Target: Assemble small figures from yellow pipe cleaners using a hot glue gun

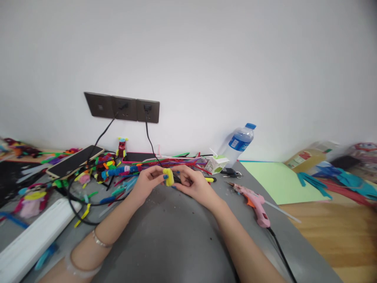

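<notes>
A small coil of fuzzy yellow pipe cleaner (169, 177) is held up between my two hands over the grey table. My left hand (149, 180) pinches its left side between thumb and fingers. From the other side, my right hand (190, 181) closes its fingertips on the coil's right edge, with the remaining fingers curled in. Just behind the hands lies a loose bundle of coloured pipe cleaners (176, 160), partly hidden by them. A yellow and black cutter (210, 179) shows beside my right hand.
On the right lies a pink glue gun (257, 204) with its cord. A water bottle (240, 143) leans on the wall behind a small drink carton (216, 165). Leftward are a phone (75, 162), black cables (70, 196), pipe-cleaner figures (32, 200) and a white bar (38, 236).
</notes>
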`<state>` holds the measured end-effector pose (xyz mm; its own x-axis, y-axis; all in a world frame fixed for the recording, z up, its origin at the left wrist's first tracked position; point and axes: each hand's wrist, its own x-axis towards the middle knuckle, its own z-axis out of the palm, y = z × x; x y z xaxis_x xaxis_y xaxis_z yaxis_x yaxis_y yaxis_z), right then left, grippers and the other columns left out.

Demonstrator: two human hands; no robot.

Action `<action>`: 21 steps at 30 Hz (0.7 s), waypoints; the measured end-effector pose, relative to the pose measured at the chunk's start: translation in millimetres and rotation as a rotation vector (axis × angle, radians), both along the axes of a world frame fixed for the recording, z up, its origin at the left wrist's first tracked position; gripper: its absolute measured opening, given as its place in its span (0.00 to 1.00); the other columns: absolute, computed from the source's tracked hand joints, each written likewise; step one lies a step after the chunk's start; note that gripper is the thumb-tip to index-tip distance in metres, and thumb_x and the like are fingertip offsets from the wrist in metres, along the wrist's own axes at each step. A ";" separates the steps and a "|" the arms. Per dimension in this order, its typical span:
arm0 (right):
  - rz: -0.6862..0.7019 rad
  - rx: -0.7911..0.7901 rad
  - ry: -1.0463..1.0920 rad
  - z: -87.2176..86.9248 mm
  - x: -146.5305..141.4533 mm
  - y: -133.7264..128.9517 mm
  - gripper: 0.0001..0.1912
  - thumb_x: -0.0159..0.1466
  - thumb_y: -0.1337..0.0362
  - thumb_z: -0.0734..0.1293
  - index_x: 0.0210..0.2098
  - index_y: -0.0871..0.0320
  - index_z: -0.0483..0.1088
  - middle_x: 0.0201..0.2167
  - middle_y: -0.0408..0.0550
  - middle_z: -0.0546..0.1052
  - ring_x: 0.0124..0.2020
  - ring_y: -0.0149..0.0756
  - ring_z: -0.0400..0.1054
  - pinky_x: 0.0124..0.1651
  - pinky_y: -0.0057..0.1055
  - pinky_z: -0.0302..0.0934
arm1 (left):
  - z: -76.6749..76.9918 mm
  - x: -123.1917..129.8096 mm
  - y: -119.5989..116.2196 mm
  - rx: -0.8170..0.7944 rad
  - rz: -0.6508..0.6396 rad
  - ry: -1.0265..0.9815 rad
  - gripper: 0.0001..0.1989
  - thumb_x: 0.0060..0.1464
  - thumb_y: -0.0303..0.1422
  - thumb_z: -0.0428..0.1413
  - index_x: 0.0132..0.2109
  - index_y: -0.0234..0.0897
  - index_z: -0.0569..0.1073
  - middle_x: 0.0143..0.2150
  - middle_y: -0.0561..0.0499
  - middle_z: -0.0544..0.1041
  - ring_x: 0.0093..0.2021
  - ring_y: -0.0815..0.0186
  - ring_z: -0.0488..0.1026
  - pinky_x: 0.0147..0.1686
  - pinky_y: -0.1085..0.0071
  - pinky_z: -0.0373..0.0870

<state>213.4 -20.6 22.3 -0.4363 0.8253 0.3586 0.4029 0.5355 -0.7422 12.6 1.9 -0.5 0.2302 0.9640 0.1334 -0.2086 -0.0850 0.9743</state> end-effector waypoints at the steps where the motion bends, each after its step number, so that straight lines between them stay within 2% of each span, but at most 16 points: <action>1: -0.001 0.004 -0.004 -0.4 0.2 0.3 0.21 0.64 0.66 0.68 0.56 0.56 0.67 0.24 0.34 0.55 0.23 0.27 0.50 0.28 0.25 0.46 | -0.4 0.0 0.0 0.007 0.001 0.004 0.19 0.41 0.43 0.70 0.33 0.33 0.78 0.27 0.50 0.79 0.25 0.68 0.73 0.28 0.73 0.71; 21: 0.001 0.012 -0.011 2.3 -1.2 -1.5 0.21 0.64 0.66 0.68 0.56 0.57 0.65 0.23 0.33 0.55 0.23 0.27 0.51 0.28 0.25 0.46 | -0.1 0.9 -0.3 0.004 -0.003 -0.015 0.18 0.41 0.43 0.70 0.33 0.34 0.78 0.28 0.50 0.80 0.25 0.68 0.72 0.26 0.72 0.70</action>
<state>212.2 -22.2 24.7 -0.4413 0.8205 0.3633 0.4105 0.5446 -0.7314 13.5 1.7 -0.7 0.2306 0.9628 0.1410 -0.2231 -0.0887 0.9707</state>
